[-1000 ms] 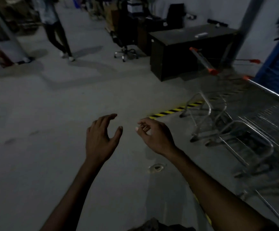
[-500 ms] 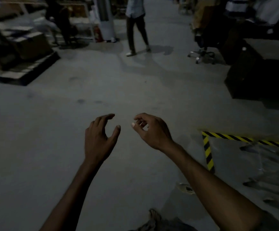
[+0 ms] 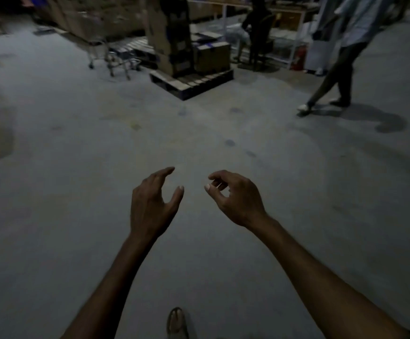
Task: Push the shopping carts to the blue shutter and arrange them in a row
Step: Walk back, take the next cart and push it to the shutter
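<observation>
Hands empty, left hand [image 3: 151, 206] and right hand [image 3: 235, 199] half-curled over bare floor, shopping carts [image 3: 112, 56] far left by pallet [image 3: 191, 81]; risk: walking person [image 3: 341, 69] crossing far right, dim light.

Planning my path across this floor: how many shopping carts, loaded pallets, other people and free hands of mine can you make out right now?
Shopping carts: 1 blurred cluster by the boxes; number of carts unclear
Loaded pallets: 1
Other people: 2, one walking, one at the back
Empty hands: 2, left, right
Total: 6, counting the cluster as 1
</observation>
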`<state>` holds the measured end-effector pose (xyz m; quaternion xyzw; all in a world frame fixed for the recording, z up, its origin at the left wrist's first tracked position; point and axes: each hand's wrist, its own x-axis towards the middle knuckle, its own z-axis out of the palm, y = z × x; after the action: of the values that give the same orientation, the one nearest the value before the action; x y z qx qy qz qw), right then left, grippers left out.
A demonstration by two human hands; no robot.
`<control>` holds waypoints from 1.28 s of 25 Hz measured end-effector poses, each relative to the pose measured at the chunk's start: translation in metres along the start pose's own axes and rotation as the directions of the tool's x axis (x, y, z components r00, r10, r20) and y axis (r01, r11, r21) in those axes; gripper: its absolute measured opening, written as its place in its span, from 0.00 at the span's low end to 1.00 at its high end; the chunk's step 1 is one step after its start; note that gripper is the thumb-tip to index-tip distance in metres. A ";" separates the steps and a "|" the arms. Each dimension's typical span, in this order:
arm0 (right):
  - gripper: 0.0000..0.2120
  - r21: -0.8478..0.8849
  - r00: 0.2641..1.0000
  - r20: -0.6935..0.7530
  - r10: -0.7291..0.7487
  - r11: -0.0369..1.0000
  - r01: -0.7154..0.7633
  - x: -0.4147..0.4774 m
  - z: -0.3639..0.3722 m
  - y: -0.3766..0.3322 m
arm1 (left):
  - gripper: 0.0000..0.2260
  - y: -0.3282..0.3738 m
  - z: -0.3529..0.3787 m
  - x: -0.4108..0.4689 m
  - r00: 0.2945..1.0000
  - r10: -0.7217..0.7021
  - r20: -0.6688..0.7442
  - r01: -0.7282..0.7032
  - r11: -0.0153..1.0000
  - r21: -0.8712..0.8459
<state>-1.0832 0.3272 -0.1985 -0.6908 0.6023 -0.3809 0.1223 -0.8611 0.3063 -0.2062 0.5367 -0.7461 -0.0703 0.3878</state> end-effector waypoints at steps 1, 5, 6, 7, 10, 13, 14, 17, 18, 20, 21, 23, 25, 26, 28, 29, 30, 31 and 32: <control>0.13 0.005 0.999 0.022 -0.032 0.999 0.032 0.015 0.016 -0.006 | 0.23 -0.016 -0.006 0.005 1.000 -0.021 -0.012 0.021 0.999 0.028; 0.14 0.016 0.988 0.084 -0.130 0.992 0.129 0.067 0.076 -0.035 | 0.25 -0.080 -0.028 0.028 0.996 -0.082 -0.042 0.086 0.991 0.102; 0.14 0.024 0.985 0.095 -0.147 0.989 0.145 0.082 0.093 -0.043 | 0.26 -0.098 -0.034 0.035 0.994 -0.093 -0.052 0.099 0.988 0.119; 0.14 0.031 0.981 0.106 -0.161 0.987 0.158 0.097 0.109 -0.052 | 0.26 -0.114 -0.041 0.042 0.993 -0.101 -0.065 0.110 0.984 0.137; 0.15 0.064 0.972 0.125 -0.197 0.980 0.190 0.140 0.153 -0.080 | 0.26 -0.161 -0.063 0.064 0.986 -0.137 -0.091 0.151 0.973 0.177; 0.16 0.109 0.963 0.130 -0.235 0.969 0.221 0.181 0.196 -0.110 | 0.26 -0.204 -0.089 0.083 0.978 -0.176 -0.116 0.198 0.957 0.214; 0.17 0.125 0.960 0.132 -0.248 0.965 0.232 0.193 0.210 -0.119 | 0.26 -0.217 -0.096 0.090 0.973 -0.192 -0.128 0.217 0.950 0.225; 0.16 0.162 0.948 0.154 -0.277 0.954 0.252 0.222 0.245 -0.137 | 0.25 -0.251 -0.110 0.106 0.953 -0.253 -0.167 0.288 0.928 0.236; 0.16 0.173 0.945 0.160 -0.286 0.950 0.259 0.231 0.254 -0.141 | 0.25 -0.260 -0.112 0.111 0.947 -0.268 -0.177 0.305 0.922 0.236; 0.16 0.199 0.935 0.183 -0.303 0.943 0.266 0.250 0.274 -0.149 | 0.25 -0.279 -0.114 0.121 0.934 -0.300 -0.194 0.341 0.910 0.235; 0.16 0.210 0.930 0.196 -0.311 0.940 0.270 0.261 0.284 -0.150 | 0.25 -0.289 -0.114 0.127 0.928 -0.314 -0.199 0.356 0.905 0.232; 0.17 0.223 0.922 0.210 -0.327 0.934 0.280 0.283 0.302 -0.149 | 0.25 -0.304 -0.111 0.140 0.924 -0.326 -0.203 0.369 0.898 0.238; 0.17 0.231 0.914 0.220 -0.342 0.928 0.292 0.310 0.318 -0.147 | 0.25 -0.321 -0.107 0.161 0.918 -0.331 -0.218 0.381 0.889 0.254; 0.17 0.239 0.910 0.225 -0.347 0.925 0.294 0.326 0.326 -0.145 | 0.26 -0.331 -0.104 0.174 0.915 -0.332 -0.229 0.386 0.885 0.261; 0.16 0.257 0.909 0.216 -0.358 0.918 0.301 0.358 0.338 -0.140 | 0.26 -0.348 -0.100 0.201 0.913 -0.324 -0.248 0.386 0.883 0.269; 0.15 0.265 0.909 0.208 -0.361 0.915 0.303 0.375 0.342 -0.138 | 0.26 -0.357 -0.097 0.218 0.913 -0.315 -0.257 0.381 0.884 0.271; 0.14 0.271 0.909 0.203 -0.364 0.913 0.305 0.391 0.346 -0.137 | 0.27 -0.366 -0.095 0.233 0.915 -0.303 -0.267 0.373 0.888 0.270; 0.14 0.272 0.908 0.205 -0.365 0.913 0.305 0.408 0.349 -0.133 | 0.27 -0.376 -0.090 0.248 0.918 -0.289 -0.271 0.361 0.892 0.272; 0.14 0.272 0.904 0.212 -0.370 0.911 0.309 0.422 0.354 -0.129 | 0.27 -0.383 -0.085 0.262 0.920 -0.278 -0.277 0.353 0.896 0.271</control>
<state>-0.7559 -0.1349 -0.1984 -0.8103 0.4020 -0.3705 0.2110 -0.5517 -0.0494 -0.2152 0.7107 -0.5998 0.0506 0.3642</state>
